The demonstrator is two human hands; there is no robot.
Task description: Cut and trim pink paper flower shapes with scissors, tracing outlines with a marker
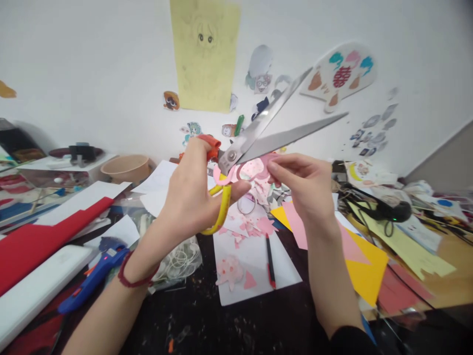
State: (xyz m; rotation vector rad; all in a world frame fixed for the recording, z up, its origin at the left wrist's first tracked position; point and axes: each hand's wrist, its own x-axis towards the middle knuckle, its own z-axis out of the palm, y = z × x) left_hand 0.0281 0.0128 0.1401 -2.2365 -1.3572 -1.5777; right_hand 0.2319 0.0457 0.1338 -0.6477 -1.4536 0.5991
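My left hand [194,185] grips a large pair of scissors [254,133] by its handles, one orange and one yellow. The steel blades stand apart and point up to the right. With pinched fingers my right hand [305,185] holds a pink paper cutout [254,169] below the lower blade. Beneath both hands a white sheet [254,276] carries pink paper scraps [254,228], a pink character cutout [229,271] and a black-and-red pen [270,264]. Part of the held paper is hidden behind my right fingers.
On the left are a blue glue gun [94,276], a white box [44,291], red sheets [55,229] and a beige bowl [125,168]. Yellow paper [364,268], pink paper [295,222] and a black cabled device [384,207] lie on the right. Drawings hang on the wall behind.
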